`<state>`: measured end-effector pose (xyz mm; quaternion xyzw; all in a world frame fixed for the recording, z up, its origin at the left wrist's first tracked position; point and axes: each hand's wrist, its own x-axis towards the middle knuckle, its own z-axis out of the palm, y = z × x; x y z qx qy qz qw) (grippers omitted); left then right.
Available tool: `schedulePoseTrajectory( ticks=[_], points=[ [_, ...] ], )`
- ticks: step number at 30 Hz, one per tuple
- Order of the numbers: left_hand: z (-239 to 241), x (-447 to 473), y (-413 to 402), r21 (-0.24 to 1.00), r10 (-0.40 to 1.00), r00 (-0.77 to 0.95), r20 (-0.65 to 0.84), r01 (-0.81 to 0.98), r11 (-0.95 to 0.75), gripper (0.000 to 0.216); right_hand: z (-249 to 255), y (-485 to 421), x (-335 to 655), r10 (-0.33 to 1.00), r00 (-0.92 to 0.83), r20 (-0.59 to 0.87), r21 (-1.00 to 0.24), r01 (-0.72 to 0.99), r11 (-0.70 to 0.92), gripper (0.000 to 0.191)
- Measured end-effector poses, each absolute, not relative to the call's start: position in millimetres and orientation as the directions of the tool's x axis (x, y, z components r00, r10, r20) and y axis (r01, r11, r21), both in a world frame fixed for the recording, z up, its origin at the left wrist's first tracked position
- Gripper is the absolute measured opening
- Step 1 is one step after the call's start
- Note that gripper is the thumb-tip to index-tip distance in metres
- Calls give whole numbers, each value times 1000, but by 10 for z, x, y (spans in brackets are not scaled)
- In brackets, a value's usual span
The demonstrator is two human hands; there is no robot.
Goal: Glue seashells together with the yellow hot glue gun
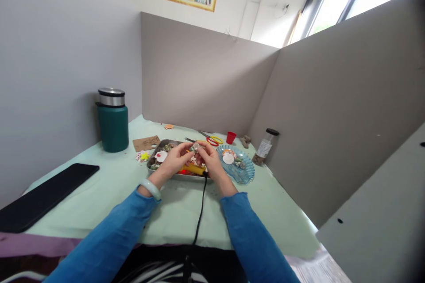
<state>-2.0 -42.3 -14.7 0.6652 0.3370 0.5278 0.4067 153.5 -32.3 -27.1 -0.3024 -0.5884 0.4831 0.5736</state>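
Observation:
Above a metal tray point(151, 170), my left hand point(175, 159) and my right hand point(210, 158) meet fingertip to fingertip. Between them they pinch a small greenish-white piece that looks like a shell point(195, 147). Both hands are closed on it, and their fingers hide part of it. Under the hands, a yellow corded tool point(194, 169) with a red glow lies across the tray; its black cord point(201, 212) runs toward me. Small shell-like pieces and a white disc point(161, 156) with a red mark lie in the tray.
Right of the tray, a blue scalloped plate point(244, 176) holds a white disc and small pieces. Behind are scissors point(212, 139) and a red cup point(231, 137). A jar point(265, 147) leans near the right partition. At left stand a green flask point(113, 126) and a black mat point(49, 194).

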Motion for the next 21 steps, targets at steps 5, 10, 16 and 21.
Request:
schedulePoseTrajectory(
  ticks=[5, 10, 16, 21],
  points=[
    [-182, -39, -386, 895, 878, 189, 440, -17, -445, 47, -273, -335, 1525, 888, -123, 443, -893, -149, 424, 37],
    [-193, -45, -369, 895, 884, 155, 442, -11, -446, 45, -266, -354, 1514, 882, -156, 445, -895, -114, 431, 37],
    [-178, -40, -373, 901, 896, 105, 432, -9, -433, 45, -213, -418, 1501, 895, -173, 412, -911, -102, 400, 43],
    [-173, -45, -379, 895, 890, 102, 445, -17, -446, 39, -218, -416, 1499, 892, -178, 416, -908, -119, 401, 40]
  ],
)
